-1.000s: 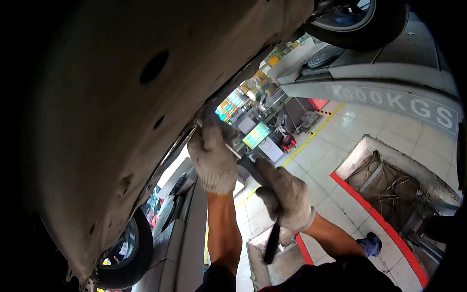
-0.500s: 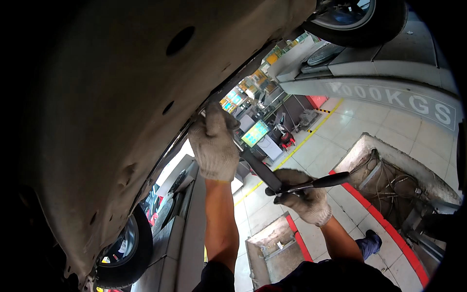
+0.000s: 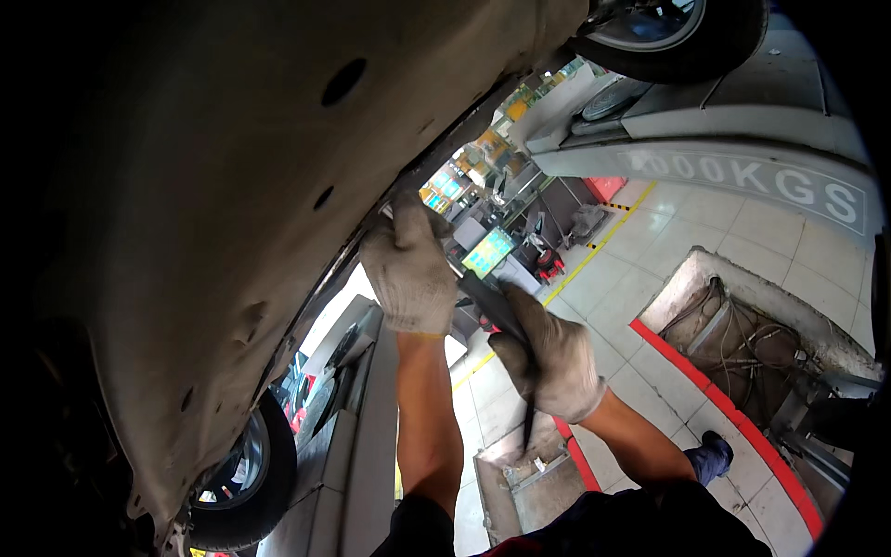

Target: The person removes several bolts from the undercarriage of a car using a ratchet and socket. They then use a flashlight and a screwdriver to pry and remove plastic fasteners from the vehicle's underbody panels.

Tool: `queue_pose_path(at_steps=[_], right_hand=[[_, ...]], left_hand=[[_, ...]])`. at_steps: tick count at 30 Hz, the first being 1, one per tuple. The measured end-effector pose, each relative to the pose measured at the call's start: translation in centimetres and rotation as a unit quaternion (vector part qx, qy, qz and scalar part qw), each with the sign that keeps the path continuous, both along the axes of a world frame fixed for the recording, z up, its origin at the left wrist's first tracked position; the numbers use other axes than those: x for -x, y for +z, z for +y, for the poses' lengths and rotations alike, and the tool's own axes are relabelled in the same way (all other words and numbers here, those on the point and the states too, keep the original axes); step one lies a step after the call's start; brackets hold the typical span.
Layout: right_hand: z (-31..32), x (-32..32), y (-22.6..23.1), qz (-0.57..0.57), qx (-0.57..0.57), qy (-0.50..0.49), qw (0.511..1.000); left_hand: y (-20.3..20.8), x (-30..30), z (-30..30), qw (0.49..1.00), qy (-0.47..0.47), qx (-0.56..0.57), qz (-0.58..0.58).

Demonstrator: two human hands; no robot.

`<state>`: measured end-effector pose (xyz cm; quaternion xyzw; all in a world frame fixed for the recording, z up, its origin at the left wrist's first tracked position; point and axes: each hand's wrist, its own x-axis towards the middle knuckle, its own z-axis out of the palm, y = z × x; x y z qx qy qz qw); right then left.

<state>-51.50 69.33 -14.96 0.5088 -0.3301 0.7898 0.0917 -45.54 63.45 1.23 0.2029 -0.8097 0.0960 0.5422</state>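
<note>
My gloved left hand (image 3: 406, 269) is raised to the lower edge of a lifted car's underbody (image 3: 232, 186). Its fingers are closed round the upper end of a long tool with a black handle (image 3: 484, 299); a bit of metal shows just above the knuckles. Lower and to the right, my gloved right hand (image 3: 554, 362) is wrapped round the same handle near its bottom end. A thin dark lever end (image 3: 529, 427) points down below that palm. What the tool's upper end touches is hidden by my left hand and the car's edge.
Car wheels show at the upper right (image 3: 650, 37) and lower left (image 3: 241, 478). Grey lift platforms (image 3: 705, 139) flank the car. A floor pit (image 3: 733, 325) with cables and a red border lies right; another pit (image 3: 520, 483) lies below. A lit screen (image 3: 487, 252) stands beyond.
My right hand has moved up and left along the tool and now wraps its handle. The lever, which stuck out to the right, now points down. My left hand stays put.
</note>
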Motion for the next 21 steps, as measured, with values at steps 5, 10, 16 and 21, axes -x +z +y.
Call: queue_pose_path(at_steps=[5,10,16,21], right_hand=[[-1.4,3.0,-1.3,-0.1,-0.116,0.573,0.805],[-2.9,1.7,-0.6,-0.05,0.002,0.315,0.948],[-4.4,5.0,-1.2,-0.066,-0.119,0.854,0.502],[-1.9,3.8,-1.1,-0.124,-0.105,0.801,0.576]], left_hand=[[0.2,-0.3,-0.4,0.991,0.021,0.129,-0.022],[0.5,0.7,-0.3,0.997,-0.028,-0.031,0.06],[0.7,0.7,0.6,0.993,-0.038,-0.082,0.074],[0.8,0.6,0.1,0.998,-0.019,-0.027,0.053]])
